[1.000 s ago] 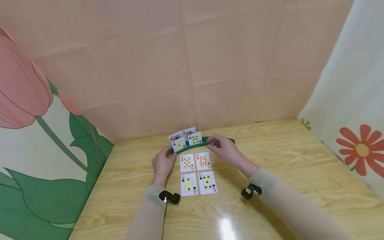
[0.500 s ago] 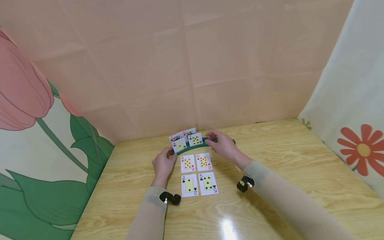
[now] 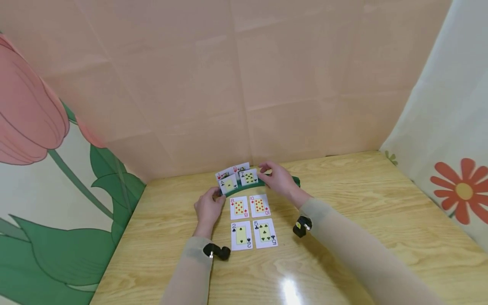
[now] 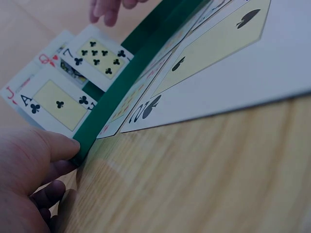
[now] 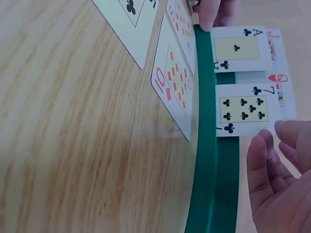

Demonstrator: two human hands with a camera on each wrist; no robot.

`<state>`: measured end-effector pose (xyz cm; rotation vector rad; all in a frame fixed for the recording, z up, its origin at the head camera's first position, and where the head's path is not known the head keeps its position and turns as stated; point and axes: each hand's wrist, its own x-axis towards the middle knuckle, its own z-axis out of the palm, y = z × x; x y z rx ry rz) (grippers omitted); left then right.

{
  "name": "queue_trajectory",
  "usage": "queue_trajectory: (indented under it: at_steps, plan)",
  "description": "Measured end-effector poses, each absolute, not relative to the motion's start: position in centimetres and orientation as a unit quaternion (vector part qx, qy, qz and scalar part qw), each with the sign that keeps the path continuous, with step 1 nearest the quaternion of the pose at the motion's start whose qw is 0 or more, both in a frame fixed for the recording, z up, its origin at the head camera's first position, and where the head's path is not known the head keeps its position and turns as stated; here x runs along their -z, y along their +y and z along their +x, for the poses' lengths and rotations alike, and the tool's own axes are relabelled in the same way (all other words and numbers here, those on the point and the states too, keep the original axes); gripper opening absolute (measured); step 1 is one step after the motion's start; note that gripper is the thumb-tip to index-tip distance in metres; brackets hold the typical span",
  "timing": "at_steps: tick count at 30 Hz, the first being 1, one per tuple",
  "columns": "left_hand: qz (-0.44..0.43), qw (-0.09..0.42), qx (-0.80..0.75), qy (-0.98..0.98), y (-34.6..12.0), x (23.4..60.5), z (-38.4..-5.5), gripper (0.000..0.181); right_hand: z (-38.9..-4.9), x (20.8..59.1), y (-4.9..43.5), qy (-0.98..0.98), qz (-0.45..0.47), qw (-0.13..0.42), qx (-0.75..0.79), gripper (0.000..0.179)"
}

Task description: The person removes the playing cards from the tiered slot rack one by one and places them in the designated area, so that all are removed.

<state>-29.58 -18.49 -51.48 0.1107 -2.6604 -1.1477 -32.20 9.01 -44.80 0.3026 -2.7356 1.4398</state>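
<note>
A curved green card holder (image 3: pixel 249 185) stands on the table, with an ace of clubs (image 3: pixel 228 184) and a seven of clubs (image 3: pixel 249 177) upright in its front slot. Behind them rise a jack and a queen of hearts (image 4: pixel 44 59), partly covered. My left hand (image 3: pixel 209 207) pinches the holder's left end, thumb in front. My right hand (image 3: pixel 280 178) hovers at the right edge of the seven of clubs, fingers loosely bent. In the right wrist view its fingertips (image 5: pixel 266 138) come right up to that card's edge, with nothing held between them.
Face up before the holder lie an eight of diamonds (image 3: pixel 239 207), a ten of diamonds (image 3: pixel 259 206), a two of spades (image 3: pixel 242 235) and a five of clubs (image 3: pixel 265 233). A pink cloth (image 3: pixel 190 84) hangs behind the wooden table (image 3: pixel 160 254).
My right hand has moved left along the holder to the edge of the seven of clubs. My left hand keeps its grip, and the cards stay where they were.
</note>
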Motion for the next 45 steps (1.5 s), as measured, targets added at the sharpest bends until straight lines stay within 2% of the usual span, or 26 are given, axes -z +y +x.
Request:
queue_trajectory:
  at_steps: [23, 35, 45]
  plan:
    - [0.038, 0.120, 0.399, -0.909, -18.1, 51.6, -29.6, 0.036, -33.2, 45.7, 8.1, -0.881, 0.098, 0.002, -0.462, 0.038]
    - [0.034, 0.125, 0.398, -0.908, -18.1, 51.6, -29.7, 0.035, -33.6, 46.4, 8.0, -0.888, 0.096, 0.001, -0.450, 0.016]
    - [0.032, 0.124, 0.397, -0.909, -18.2, 51.5, -29.8, 0.035, -33.2, 46.4, 8.2, -0.885, 0.100, 0.011, -0.455, 0.014]
